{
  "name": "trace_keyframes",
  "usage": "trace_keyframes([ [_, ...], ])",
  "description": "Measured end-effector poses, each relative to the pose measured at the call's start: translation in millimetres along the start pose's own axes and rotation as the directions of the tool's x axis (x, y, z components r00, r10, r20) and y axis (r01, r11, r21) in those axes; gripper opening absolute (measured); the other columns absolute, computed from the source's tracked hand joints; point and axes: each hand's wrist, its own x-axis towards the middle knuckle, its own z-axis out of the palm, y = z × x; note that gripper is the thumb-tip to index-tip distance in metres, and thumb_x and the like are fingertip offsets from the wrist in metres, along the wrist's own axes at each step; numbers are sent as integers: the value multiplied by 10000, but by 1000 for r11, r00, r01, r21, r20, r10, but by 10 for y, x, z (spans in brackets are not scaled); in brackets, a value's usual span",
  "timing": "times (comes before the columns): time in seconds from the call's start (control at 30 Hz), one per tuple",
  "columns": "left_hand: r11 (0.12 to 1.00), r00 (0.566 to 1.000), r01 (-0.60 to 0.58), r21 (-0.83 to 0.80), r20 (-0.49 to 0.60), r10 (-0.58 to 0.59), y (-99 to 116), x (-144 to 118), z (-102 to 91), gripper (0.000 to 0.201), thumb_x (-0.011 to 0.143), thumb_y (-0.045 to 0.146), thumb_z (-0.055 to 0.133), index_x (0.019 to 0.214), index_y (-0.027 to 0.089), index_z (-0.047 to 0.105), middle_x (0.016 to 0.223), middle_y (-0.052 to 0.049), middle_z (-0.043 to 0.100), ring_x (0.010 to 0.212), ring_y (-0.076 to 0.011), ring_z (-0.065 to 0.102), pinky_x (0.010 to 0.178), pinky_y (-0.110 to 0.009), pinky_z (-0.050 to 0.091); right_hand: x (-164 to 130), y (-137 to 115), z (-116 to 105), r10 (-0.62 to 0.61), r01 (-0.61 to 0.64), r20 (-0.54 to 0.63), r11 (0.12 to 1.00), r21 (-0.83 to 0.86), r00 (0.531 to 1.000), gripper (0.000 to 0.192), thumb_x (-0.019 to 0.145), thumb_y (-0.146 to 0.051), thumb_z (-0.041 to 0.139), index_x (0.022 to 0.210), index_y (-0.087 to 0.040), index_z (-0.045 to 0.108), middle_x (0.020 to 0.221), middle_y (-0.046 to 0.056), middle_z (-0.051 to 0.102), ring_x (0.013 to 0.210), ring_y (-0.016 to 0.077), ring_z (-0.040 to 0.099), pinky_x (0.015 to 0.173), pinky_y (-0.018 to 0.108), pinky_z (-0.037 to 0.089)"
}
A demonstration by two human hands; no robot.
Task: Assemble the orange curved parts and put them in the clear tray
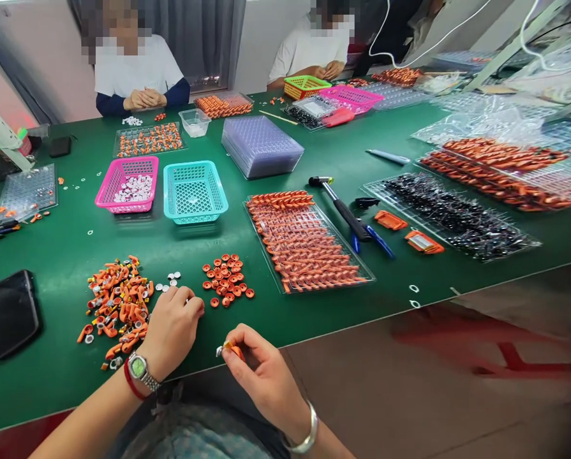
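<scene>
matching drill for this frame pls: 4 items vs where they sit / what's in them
1. pink basket
2. teal basket
3. phone
4. hammer

A. at the table's left edge, screen dark
B. holds white rings
C. right of the orange-part tray
D. nothing visible inside

Pairs: 1-B, 2-D, 3-A, 4-C
</scene>
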Motion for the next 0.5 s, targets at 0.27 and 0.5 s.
trace_keyframes([
  [0.27, 988, 997, 24, -152, -70, -35, 8, -119, 5, 171, 905, 98, 535, 856, 170, 681, 866, -87, 666, 796, -251, 578, 740, -401, 489, 8, -7, 35, 30, -30, 13, 999, 27, 999, 146, 868, -291, 548, 769, -185, 534, 700, -28, 443, 607, 127, 422, 572, 251, 369],
  [0.5, 875, 977, 98, -474, -123, -175, 136, -521, -169, 143, 935, 155, 532, 1009, 190, 649, 857, -18, 730, 750, -142, 695, 670, -207, 565, -2, -100, 75, 1, -1, 44, 1000, 11, 999, 144, 863, -283, 538, 757, -187, 523, 697, -28, 445, 606, 128, 427, 569, 251, 375],
])
